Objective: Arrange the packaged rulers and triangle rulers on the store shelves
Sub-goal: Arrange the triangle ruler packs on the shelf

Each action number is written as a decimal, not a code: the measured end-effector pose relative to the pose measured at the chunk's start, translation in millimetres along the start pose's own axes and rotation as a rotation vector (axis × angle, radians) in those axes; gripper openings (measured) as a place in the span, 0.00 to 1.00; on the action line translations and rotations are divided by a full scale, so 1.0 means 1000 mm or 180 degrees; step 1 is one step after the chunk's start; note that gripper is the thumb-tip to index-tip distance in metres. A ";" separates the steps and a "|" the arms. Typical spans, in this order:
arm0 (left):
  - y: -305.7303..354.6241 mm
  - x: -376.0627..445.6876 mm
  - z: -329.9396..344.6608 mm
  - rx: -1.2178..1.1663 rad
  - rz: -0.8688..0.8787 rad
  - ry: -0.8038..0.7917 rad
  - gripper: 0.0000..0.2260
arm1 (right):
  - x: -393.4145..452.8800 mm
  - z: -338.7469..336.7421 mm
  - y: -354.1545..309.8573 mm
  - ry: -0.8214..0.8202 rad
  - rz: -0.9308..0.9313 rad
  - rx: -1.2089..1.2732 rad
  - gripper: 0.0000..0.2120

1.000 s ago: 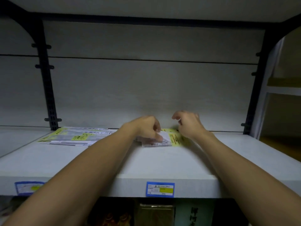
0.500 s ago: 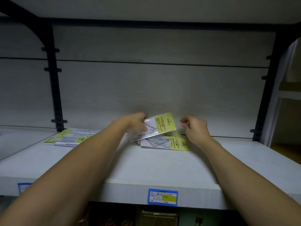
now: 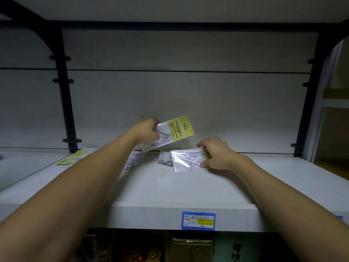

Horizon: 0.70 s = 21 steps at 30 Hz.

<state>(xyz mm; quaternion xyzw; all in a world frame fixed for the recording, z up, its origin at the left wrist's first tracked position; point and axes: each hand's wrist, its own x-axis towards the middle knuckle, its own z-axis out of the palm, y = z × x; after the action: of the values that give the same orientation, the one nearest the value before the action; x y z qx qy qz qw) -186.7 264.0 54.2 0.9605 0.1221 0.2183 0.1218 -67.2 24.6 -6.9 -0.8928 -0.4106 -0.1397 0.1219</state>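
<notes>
Both bare forearms reached forward and upward over the front edge of the white shelf. The left hand was raised above the shelf near the back edge, fingers curled round one end of a clear packet of triangle rulers, thumb on its near face. The packet was lifted clear of the shelf and tilted, its yellow header card pointing up and to the right.

The right hand was lower, wrist close to the shelf, palm down. Its thumb and fingers pinched the right end of the top packet of a small pile lying flat near the back edge, about midway along the shelf. That packet's clear end pointed left and toward the front edge.

A further stack of yellow-headed packets lay flat toward the back left corner, partly hidden behind the left forearm. A blue price label was stuck on the shelf's front edge, right of centre.
</notes>
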 end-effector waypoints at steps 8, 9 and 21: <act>0.004 -0.001 0.000 0.0063 0.0181 0.0094 0.10 | -0.012 -0.031 0.002 0.0108 0.0126 -0.0414 0.08; 0.006 0.000 0.000 0.0045 0.0208 0.0082 0.10 | -0.014 -0.034 0.004 0.0144 0.0141 -0.0414 0.07; 0.076 0.020 0.020 -0.0053 0.0489 0.0081 0.07 | -0.052 -0.065 0.054 0.0461 0.0245 -0.0147 0.05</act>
<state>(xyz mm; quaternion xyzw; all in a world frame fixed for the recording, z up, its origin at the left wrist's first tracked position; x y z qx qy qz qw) -146.8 195.0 66.3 0.9632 0.0477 0.2402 0.1111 -67.5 -67.5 29.7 -0.8980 -0.3628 -0.2086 0.1360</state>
